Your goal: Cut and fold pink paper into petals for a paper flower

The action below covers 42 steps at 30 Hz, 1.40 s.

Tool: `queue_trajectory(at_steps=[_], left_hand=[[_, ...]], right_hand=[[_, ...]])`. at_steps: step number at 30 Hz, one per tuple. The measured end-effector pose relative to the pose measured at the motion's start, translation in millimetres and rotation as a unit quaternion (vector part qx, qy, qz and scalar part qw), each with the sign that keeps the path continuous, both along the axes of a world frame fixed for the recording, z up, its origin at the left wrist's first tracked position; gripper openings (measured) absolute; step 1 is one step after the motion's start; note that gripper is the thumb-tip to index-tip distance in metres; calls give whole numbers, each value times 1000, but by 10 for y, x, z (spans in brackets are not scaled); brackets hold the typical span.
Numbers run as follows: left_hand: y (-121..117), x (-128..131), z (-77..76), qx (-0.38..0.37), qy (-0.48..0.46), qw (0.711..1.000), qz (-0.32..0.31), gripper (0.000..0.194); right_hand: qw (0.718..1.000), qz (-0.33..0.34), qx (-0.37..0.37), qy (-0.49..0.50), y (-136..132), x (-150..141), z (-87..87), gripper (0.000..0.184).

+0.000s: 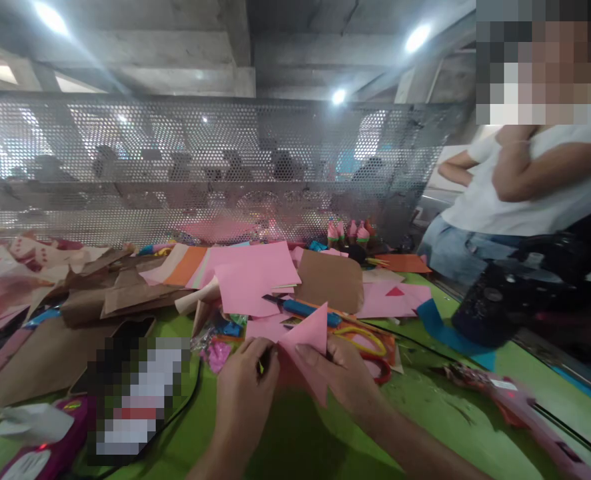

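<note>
A folded piece of pink paper (311, 337), with a pointed top corner, is held up over the green table. My right hand (348, 377) grips it from the right, thumb on the near face and fingers behind. On its left side, my left hand (248, 380) is closed, its curled fingertips pinching the paper's edge; the exact contact is partly hidden by the fingers. Just beyond the hands lie a blue utility knife (308, 311), yellow-handled scissors (360, 339) and a red scissor handle (384, 371). A crumpled pink piece (218, 355) sits beside my left hand.
Pink sheets (255, 273), a brown card (330, 277) and brown paper (50, 353) cover the table's back and left. A pink glue gun (530, 410) lies at right, a phone (115, 350) and magenta power strip (50, 440) at left. A person (535, 180) stands at right.
</note>
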State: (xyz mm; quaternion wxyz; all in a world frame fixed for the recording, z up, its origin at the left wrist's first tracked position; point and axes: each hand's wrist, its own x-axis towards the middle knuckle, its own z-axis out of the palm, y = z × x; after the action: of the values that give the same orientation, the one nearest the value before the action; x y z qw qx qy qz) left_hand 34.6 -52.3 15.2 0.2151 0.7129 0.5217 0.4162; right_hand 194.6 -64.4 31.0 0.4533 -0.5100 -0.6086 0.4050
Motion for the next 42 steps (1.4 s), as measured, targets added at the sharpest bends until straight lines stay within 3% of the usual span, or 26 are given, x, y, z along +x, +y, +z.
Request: queue_trajectory(at_steps=[5,9,14,18,26,32,42], left_hand=[[19,15,-38,-9,-87,996,-25,18],[38,12,-63,-43,-176,980,-86,27],[41,50,-87,-137,-299,936,-122,46],[23,69,-62,-189,-373,895,-157,47],[16,67,-41,-256,-439,848,-151,49],[-11,57,38,-282,-475,821,-142,43],[-34,52,19,-297,-488,809,-137,39]], right_hand=[[997,16,-34,74,-43,-84,10,26],[990,-23,-60,127,-40,-97,53,29],[982,-25,-66,177,-13,-53,32,30],[982,-22,-60,176,10,-25,-14,29],[973,-4,-70,220,11,-56,1,35],[989,30,-54,135,8,-38,-22,27],[990,-16,-64,123,3,-50,15,28]])
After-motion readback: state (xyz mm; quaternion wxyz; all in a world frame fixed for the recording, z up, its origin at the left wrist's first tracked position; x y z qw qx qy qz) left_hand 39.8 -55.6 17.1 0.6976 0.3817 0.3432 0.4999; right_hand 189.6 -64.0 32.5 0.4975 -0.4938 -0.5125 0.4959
